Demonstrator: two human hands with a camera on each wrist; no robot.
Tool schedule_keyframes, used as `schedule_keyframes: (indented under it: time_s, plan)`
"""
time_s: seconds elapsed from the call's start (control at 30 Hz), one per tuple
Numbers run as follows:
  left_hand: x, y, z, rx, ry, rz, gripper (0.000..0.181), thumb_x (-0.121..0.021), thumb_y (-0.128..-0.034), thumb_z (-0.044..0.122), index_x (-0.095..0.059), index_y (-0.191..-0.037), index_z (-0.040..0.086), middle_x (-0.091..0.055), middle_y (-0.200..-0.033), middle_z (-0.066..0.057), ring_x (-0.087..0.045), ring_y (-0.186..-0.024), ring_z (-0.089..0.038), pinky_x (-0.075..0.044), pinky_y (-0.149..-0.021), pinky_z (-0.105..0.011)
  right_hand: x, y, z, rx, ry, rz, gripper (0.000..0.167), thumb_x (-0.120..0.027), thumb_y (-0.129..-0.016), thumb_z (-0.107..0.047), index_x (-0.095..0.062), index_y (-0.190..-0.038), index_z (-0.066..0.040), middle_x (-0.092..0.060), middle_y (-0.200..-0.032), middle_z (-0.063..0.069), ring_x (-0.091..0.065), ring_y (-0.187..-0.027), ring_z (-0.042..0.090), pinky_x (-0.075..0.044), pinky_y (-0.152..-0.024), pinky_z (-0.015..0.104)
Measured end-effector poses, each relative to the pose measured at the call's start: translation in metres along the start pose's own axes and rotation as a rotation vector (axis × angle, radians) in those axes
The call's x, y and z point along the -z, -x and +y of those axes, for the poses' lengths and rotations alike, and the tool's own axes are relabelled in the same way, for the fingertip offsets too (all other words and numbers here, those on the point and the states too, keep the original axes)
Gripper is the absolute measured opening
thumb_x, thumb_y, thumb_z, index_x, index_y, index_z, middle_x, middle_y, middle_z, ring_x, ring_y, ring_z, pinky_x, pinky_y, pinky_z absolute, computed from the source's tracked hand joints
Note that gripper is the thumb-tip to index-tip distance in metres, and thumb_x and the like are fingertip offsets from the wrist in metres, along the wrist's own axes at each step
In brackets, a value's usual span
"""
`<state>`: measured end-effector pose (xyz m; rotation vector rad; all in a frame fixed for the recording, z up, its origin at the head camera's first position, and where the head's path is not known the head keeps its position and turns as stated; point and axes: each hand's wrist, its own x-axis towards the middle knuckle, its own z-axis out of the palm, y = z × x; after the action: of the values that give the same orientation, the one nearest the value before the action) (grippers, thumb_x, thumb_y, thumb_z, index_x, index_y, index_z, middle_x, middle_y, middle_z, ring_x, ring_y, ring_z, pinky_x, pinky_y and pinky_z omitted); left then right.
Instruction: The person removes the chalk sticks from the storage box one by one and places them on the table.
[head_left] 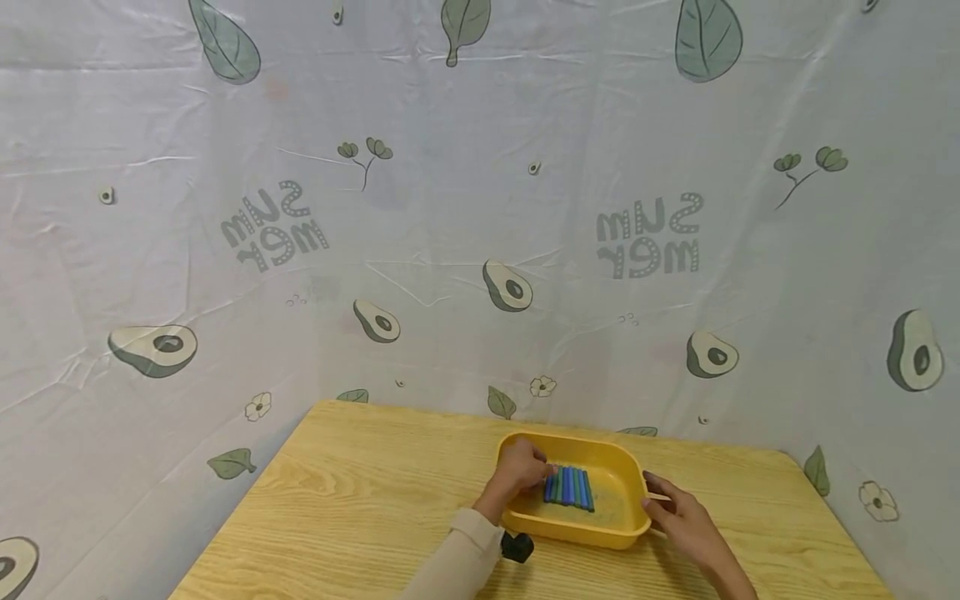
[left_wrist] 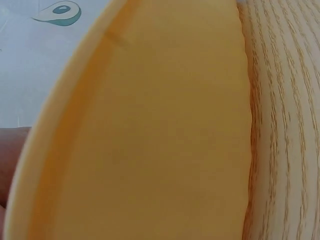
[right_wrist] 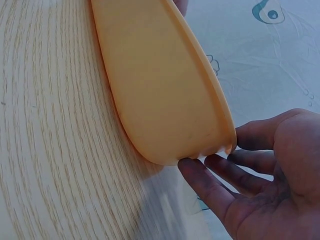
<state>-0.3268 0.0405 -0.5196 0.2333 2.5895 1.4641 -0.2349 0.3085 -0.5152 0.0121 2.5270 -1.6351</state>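
The yellow tray (head_left: 573, 531) is gripped at its right end by the right hand (head_left: 681, 518). Inside, the blue and green sticks (head_left: 570, 488) are reached by the left hand (head_left: 521, 468); whether any is pinched cannot be told, its fingers being mostly hidden by the tray's wall in the left wrist view. The wooden table (head_left: 360, 483) is backed by a printed sheet (head_left: 450, 208).

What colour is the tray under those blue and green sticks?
The tray is yellow, inside and out; the head view shows it best.
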Motion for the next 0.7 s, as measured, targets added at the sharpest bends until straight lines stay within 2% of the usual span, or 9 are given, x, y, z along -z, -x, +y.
schedule_keyframes:
  time_s: [0.1, 0.2, 0.27, 0.37, 0.53, 0.7]
  plan:
    - [-0.003, 0.0, -0.001, -0.002, -0.056, 0.029, 0.056, -0.085, -0.0899, 0.007, -0.043, -0.054, 0.017, -0.032, -0.05, 0.008, -0.035, -0.045, -0.008, -0.03, -0.042, -0.021, -0.001, -0.001, 0.001, 0.001, 0.002, 0.003, 0.059, -0.049, -0.114, -0.009, -0.027, -0.164, 0.013, -0.044, -0.156, 0.041, -0.064, -0.131, 0.047, -0.064, -0.094, 0.04]
    - [-0.005, 0.0, -0.002, 0.0, -0.074, 0.06, 0.045, -0.088, -0.0843, 0.002, -0.055, -0.055, 0.011, -0.043, -0.052, 0.006, -0.041, -0.045, -0.009, -0.034, -0.041, -0.02, -0.001, 0.0, 0.001, 0.006, 0.001, 0.0, 0.059, -0.049, -0.113, -0.009, -0.027, -0.163, 0.013, -0.044, -0.156, 0.041, -0.064, -0.131, 0.048, -0.064, -0.094, 0.039]
    - [-0.006, 0.0, -0.002, 0.01, -0.075, 0.071, 0.029, -0.089, -0.0808, -0.001, -0.067, -0.063, 0.006, -0.055, -0.059, 0.002, -0.05, -0.047, -0.01, -0.042, -0.042, -0.021, -0.001, 0.0, 0.002, 0.012, 0.006, -0.003, 0.059, -0.049, -0.114, -0.009, -0.027, -0.163, 0.013, -0.044, -0.156, 0.042, -0.064, -0.132, 0.048, -0.064, -0.094, 0.039]
    - [-0.007, 0.001, -0.002, 0.022, -0.082, 0.088, 0.014, -0.091, -0.077, -0.003, -0.078, -0.076, 0.001, -0.067, -0.069, -0.005, -0.061, -0.051, -0.014, -0.053, -0.046, -0.025, -0.001, 0.001, 0.001, 0.013, 0.006, 0.0, 0.059, -0.049, -0.114, -0.009, -0.028, -0.164, 0.013, -0.044, -0.157, 0.041, -0.064, -0.132, 0.048, -0.064, -0.095, 0.039]
    - [-0.011, -0.001, -0.002, 0.046, -0.111, 0.105, 0.011, -0.091, -0.0776, -0.003, -0.08, -0.077, 0.001, -0.071, -0.072, -0.009, -0.067, -0.053, -0.018, -0.058, -0.05, -0.029, 0.0, 0.001, 0.002, 0.018, 0.012, -0.001, 0.058, -0.049, -0.114, -0.009, -0.028, -0.164, 0.012, -0.043, -0.157, 0.041, -0.064, -0.132, 0.048, -0.064, -0.095, 0.04]
    - [-0.012, -0.003, -0.002, 0.064, -0.118, 0.122, 0.014, -0.086, -0.0787, -0.003, -0.078, -0.069, 0.003, -0.07, -0.065, -0.006, -0.067, -0.049, -0.017, -0.058, -0.048, -0.03, 0.001, 0.002, 0.002, 0.02, 0.002, 0.001, 0.059, -0.05, -0.114, -0.009, -0.028, -0.164, 0.012, -0.045, -0.157, 0.041, -0.065, -0.131, 0.047, -0.064, -0.094, 0.039]
